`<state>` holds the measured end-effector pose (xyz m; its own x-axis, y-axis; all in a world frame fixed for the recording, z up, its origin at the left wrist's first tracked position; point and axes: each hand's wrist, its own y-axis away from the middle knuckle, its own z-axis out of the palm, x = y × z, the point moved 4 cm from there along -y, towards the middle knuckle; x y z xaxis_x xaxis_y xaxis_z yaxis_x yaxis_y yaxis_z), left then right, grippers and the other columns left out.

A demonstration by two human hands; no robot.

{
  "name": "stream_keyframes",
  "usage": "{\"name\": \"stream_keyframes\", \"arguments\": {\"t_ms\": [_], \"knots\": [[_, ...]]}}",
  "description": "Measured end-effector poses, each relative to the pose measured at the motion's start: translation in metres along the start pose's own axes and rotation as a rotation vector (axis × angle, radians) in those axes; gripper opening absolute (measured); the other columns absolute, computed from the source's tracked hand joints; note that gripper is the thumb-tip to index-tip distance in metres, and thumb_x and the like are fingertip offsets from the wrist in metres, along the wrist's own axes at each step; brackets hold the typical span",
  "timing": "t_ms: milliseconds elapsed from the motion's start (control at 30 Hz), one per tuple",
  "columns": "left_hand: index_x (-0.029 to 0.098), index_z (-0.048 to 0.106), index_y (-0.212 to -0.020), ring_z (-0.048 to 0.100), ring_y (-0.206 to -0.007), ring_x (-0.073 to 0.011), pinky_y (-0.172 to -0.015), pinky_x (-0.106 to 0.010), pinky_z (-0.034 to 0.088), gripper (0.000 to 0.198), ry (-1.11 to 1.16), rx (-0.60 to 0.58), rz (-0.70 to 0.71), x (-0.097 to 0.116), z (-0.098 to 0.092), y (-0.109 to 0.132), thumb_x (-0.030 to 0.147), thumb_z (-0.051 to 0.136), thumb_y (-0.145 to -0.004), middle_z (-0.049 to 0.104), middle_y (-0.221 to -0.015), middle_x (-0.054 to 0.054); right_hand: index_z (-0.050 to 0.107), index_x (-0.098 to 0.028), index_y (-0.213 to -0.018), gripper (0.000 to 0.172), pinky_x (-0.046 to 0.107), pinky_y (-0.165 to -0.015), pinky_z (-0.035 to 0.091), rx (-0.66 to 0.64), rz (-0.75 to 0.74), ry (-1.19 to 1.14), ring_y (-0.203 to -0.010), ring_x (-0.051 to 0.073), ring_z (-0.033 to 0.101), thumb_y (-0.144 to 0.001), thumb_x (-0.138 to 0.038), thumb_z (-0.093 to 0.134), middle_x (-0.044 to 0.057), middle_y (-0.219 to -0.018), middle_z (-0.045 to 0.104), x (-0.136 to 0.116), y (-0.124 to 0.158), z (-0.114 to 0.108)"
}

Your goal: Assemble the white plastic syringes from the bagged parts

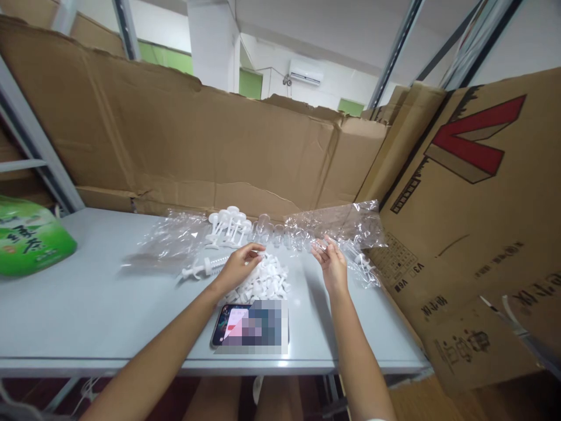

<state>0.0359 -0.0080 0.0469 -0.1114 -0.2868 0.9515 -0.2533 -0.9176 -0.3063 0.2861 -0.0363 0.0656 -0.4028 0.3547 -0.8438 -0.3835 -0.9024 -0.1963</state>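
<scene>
My left hand [241,266] is over the pile of small white plastic caps [267,280], its fingers bent and a gap between thumb and forefinger. I see nothing held there. My right hand [332,266] is raised palm-up to the right of the pile, its fingers curled round what looks like a clear plastic piece [325,241], hard to make out against the clear bag behind. Left of the pile lies a syringe [210,268] with a white end. White plungers [230,222] are heaped behind it, beside several clear tubes [263,227].
A phone [236,327] lies near the table's front edge. Clear plastic bags [170,240] lie at left and right, the right bag [350,225] near white pieces. A green pack [33,237] is far left. Cardboard walls [219,146] enclose the table's back and right side.
</scene>
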Motion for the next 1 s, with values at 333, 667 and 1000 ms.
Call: {"name": "stream_keyframes", "arguments": {"t_ms": [333, 667, 1000], "knots": [[0.026, 0.068, -0.076, 0.042, -0.106, -0.0312, -0.104, -0.044, 0.007, 0.013, -0.325, -0.181, 0.121, -0.008, 0.006, 0.001, 0.027, 0.068, -0.063, 0.062, -0.090, -0.006, 0.058, -0.018, -0.102, 0.034, 0.044, -0.089, 0.047, 0.001, 0.029, 0.010, -0.086, 0.020, 0.065, -0.072, -0.033, 0.063, 0.004, -0.091, 0.068, 0.004, 0.001, 0.000], [0.020, 0.055, -0.109, 0.052, -0.103, -0.0246, -0.093, -0.035, 0.033, 0.042, -0.038, 0.148, 0.128, 0.015, -0.006, 0.003, 0.036, 0.063, -0.071, 0.058, -0.110, -0.009, 0.059, -0.020, -0.105, 0.037, 0.039, -0.079, 0.052, -0.194, 0.151, 0.041, -0.082, 0.020, 0.066, -0.072, -0.036, 0.063, 0.005, -0.095, 0.068, 0.008, 0.005, 0.009], [0.015, 0.058, -0.093, 0.058, -0.066, -0.0146, -0.066, -0.028, 0.045, 0.034, 0.043, 0.023, 0.063, 0.025, -0.003, 0.005, 0.045, 0.055, -0.076, 0.062, -0.076, -0.004, 0.062, -0.017, -0.104, 0.036, 0.033, -0.062, 0.049, -0.618, 0.354, 0.254, -0.077, 0.023, 0.066, -0.075, -0.039, 0.059, 0.013, -0.096, 0.068, 0.020, 0.026, 0.029]]}}
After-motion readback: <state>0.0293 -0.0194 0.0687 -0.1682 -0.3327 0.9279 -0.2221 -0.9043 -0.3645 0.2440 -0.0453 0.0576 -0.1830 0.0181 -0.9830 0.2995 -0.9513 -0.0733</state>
